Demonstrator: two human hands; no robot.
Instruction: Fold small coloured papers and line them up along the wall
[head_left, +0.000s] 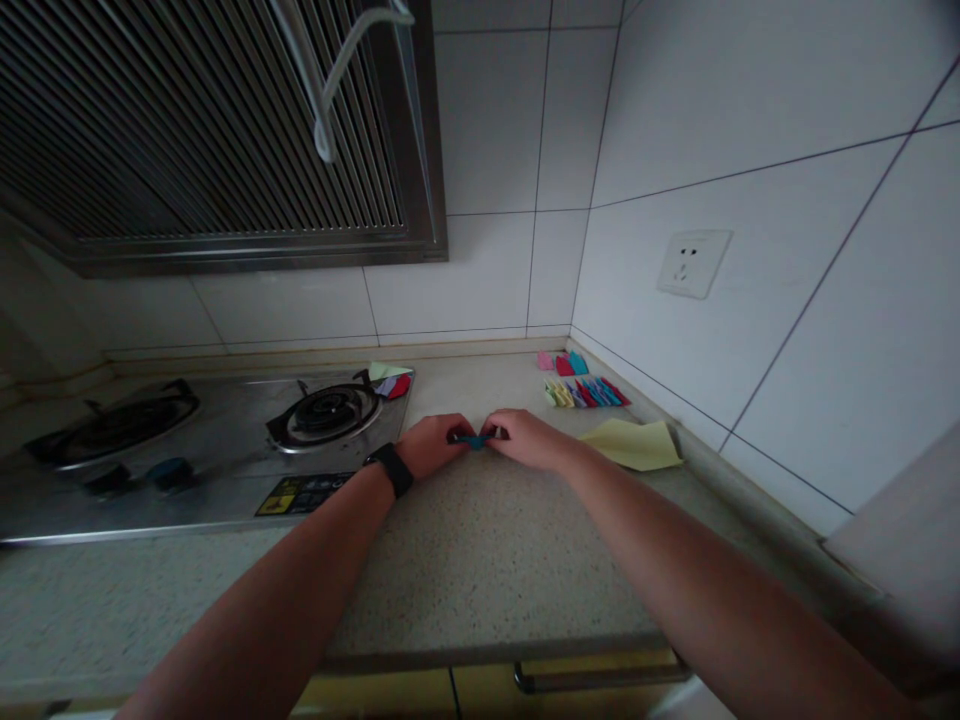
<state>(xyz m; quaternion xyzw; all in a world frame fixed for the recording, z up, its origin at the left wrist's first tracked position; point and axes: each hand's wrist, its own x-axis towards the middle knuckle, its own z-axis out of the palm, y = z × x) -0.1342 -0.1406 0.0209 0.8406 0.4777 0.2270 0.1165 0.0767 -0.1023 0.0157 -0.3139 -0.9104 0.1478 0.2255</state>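
Observation:
Between my two hands, low over the speckled countertop, is a small piece of blue folded paper. My left hand, with a black watch on its wrist, pinches the left end. At the right end, the fingers of my right hand are closed on the same piece. Its exact folded shape is too small to make out. Beyond my right hand lies a row of several small folded papers in yellow, pink, red and blue. Behind that row sit a few more small folded pieces. A yellow paper sheet rests by my right forearm.
A steel gas stove with two burners fills the left side. Pale green paper and red and lilac pieces lie on its back right corner. A range hood hangs above. The tiled wall bears a socket.

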